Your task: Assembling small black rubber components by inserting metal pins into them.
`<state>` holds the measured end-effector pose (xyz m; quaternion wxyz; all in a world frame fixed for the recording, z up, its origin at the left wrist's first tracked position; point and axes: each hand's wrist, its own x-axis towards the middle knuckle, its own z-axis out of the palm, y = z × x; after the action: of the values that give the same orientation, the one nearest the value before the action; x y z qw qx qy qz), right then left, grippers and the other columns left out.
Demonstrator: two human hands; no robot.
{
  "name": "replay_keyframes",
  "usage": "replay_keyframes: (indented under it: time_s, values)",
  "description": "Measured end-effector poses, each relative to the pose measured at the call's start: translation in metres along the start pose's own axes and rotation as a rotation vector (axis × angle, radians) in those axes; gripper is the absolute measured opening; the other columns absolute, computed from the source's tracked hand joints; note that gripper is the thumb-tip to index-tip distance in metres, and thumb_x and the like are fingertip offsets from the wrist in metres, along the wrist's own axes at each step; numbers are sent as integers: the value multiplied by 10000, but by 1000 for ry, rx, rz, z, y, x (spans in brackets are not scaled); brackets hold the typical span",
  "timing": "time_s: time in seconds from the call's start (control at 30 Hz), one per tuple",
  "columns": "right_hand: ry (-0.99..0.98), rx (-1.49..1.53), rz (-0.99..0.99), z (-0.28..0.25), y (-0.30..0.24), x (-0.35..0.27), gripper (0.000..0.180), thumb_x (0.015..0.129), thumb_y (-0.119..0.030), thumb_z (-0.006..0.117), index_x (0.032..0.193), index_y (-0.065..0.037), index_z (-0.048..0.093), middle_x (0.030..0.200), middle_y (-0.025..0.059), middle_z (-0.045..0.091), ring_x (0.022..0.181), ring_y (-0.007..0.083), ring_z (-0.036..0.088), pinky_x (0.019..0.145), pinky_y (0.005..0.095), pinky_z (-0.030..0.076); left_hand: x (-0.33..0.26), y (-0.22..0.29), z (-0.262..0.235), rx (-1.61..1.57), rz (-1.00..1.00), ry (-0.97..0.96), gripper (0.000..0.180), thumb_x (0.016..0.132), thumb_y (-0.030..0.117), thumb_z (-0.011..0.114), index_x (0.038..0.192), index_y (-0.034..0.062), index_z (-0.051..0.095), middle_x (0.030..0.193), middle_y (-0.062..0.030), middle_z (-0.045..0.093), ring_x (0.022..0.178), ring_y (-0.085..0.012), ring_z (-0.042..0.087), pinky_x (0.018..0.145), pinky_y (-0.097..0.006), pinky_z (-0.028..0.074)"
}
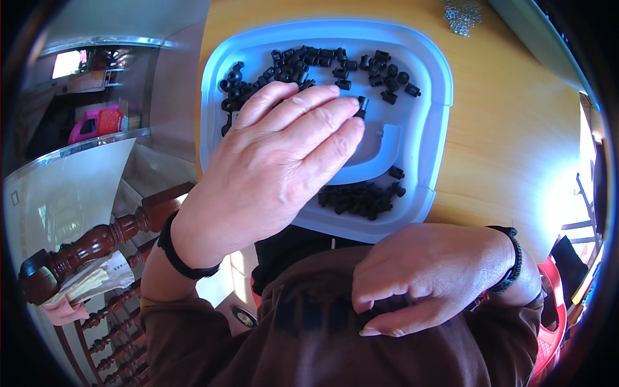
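Note:
My left hand (277, 155) reaches over a white plastic tray (445, 122), palm down with fingers stretched out; its thumb is hidden. Just past its fingertips is a small black cylindrical part (363, 108), which they seem to touch. Many similar black plastic parts (303, 61) lie heaped behind the hand, and a looser group (390, 80) sits at the tray's far right. Close to my chest, my right hand (425, 271) is closed, thumb against curled fingers. Something dark shows between them, too shaded to name.
A curved white divider (387, 158) rises inside the tray, with smaller black pieces (361, 200) in the near compartment. The tray stands on a wooden table (503, 129). Shiny metal bits (462, 16) lie at the back. Left are a dark wooden chair (116, 226) and a pink container (100, 122).

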<state>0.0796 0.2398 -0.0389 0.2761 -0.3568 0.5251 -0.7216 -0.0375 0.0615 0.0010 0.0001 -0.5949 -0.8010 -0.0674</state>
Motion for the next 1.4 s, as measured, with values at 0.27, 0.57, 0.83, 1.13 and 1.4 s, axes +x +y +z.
replay_keyframes:
  time_s: [0.27, 0.57, 0.83, 1.13, 1.4]
  values:
    - [-50, -53, 35, -2, -4, -2, 203, 843, -184, 638, 795, -20, 527, 694, 118, 520, 673, 333, 535, 569, 385, 408, 18, -5, -3, 49, 41, -91, 311, 681, 15, 627, 991, 34, 626, 1076, -95, 593, 1071, -266, 541, 950, -416, 386]
    - [-28, 10, 62, -5, -10, -2, 226, 806, -212, 607, 755, 1, 555, 682, 135, 590, 657, 309, 570, 585, 404, 422, 45, -5, -44, 16, 32, -147, 197, 681, -1, 656, 873, 17, 619, 911, -94, 600, 894, -284, 577, 845, -411, 429]
    - [-31, 9, 39, -7, -11, -4, 251, 800, -226, 602, 801, 24, 583, 757, 161, 608, 723, 313, 589, 631, 404, 444, 126, -8, -35, 30, 183, -148, 124, 775, 60, 592, 881, -3, 600, 884, -133, 574, 793, -287, 565, 722, -360, 441]
    - [42, 14, -68, -4, -4, -7, 269, 840, -239, 620, 745, -21, 494, 672, 107, 512, 628, 289, 503, 571, 380, 378, 174, -29, 9, -66, 29, -70, 316, 794, 152, 643, 1048, -23, 573, 905, -140, 564, 699, -192, 579, 653, -310, 479]
    - [-2, 26, 6, -11, -10, -7, 261, 764, -205, 609, 845, 42, 594, 821, 193, 615, 795, 329, 596, 690, 406, 458, 187, -24, 19, -107, -14, -146, 388, 744, 166, 688, 1058, -21, 558, 956, -164, 559, 705, -216, 590, 669, -326, 495]
